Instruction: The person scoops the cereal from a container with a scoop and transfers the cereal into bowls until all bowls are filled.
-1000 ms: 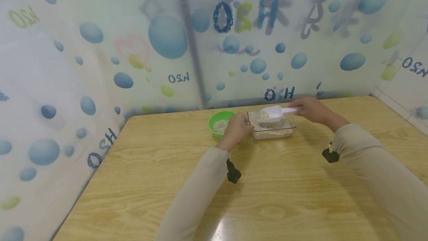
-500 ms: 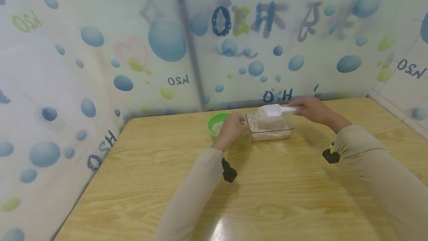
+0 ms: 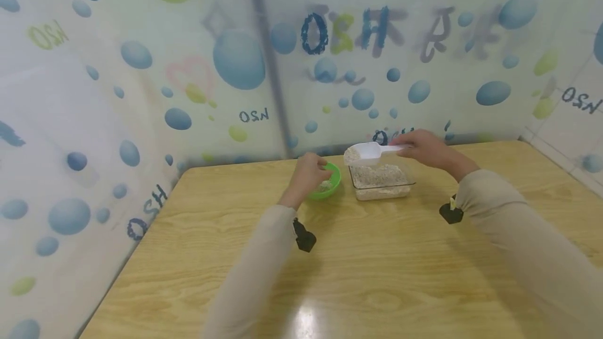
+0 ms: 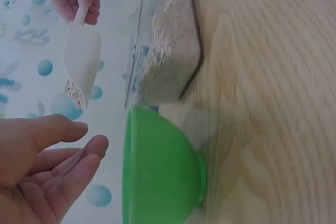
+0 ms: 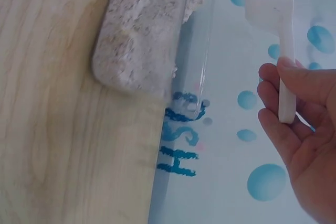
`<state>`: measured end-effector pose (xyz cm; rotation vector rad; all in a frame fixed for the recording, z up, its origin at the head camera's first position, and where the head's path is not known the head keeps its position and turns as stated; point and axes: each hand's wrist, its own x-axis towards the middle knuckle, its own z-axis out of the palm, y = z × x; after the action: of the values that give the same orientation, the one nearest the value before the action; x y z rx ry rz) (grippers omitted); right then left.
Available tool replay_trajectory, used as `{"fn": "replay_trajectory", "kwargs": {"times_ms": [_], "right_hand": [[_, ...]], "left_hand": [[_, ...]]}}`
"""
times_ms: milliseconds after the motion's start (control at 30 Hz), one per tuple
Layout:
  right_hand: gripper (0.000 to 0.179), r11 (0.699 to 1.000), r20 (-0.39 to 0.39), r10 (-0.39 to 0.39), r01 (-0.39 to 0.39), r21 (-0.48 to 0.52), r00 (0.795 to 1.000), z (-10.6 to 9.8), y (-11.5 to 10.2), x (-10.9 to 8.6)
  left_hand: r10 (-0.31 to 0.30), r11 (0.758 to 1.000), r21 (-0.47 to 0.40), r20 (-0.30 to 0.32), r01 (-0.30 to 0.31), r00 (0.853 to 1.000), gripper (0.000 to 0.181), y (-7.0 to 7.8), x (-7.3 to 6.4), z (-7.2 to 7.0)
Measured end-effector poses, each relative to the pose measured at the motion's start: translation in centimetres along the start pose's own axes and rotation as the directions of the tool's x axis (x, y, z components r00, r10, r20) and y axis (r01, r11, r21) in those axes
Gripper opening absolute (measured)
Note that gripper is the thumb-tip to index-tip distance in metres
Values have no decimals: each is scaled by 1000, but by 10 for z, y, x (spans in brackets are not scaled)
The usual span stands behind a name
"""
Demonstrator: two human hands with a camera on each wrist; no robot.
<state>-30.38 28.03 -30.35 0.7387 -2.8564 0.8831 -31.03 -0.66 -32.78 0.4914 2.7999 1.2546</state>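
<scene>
The right hand has its fingers clamped on the white scoop, which carries pale flakes above the clear container, while the left hand, thumb and fingertips apart, hovers near the rim of the green bowl.

Scoop now nearer green bowl, left hand farther left.

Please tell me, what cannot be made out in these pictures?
Head view: the left hand covers part of the green bowl and its flakes.
Left wrist view: the green bowl's wall hides its inside.
Right wrist view: the top edge cuts off the front of the scoop and part of the clear box.
</scene>
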Motion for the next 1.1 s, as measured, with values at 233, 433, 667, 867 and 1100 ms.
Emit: {"fn": "replay_trajectory", "kwargs": {"times_ms": [233, 433, 667, 867, 1100], "right_hand": [[28, 998, 16, -66, 65, 26, 998, 7, -13, 19], [28, 996, 36, -58, 55, 75, 998, 18, -21, 29], [25, 996, 42, -54, 50, 75, 998, 29, -23, 35], [22, 998, 67, -68, 68, 7, 995, 28, -28, 39], [22, 990, 120, -112, 121, -77, 987, 23, -39, 47]], "left_hand": [[-10, 999, 35, -15, 10, 1000, 33, -21, -3, -23], [-15, 994, 111, -3, 15, 1000, 34, -34, -6, -40], [-23, 984, 177, 6, 21, 1000, 35, -48, -8, -47], [-38, 980, 195, 29, 32, 999, 34, -54, -10, -44], [-37, 993, 114, 62, 30, 997, 35, -58, -11, -40]]}}
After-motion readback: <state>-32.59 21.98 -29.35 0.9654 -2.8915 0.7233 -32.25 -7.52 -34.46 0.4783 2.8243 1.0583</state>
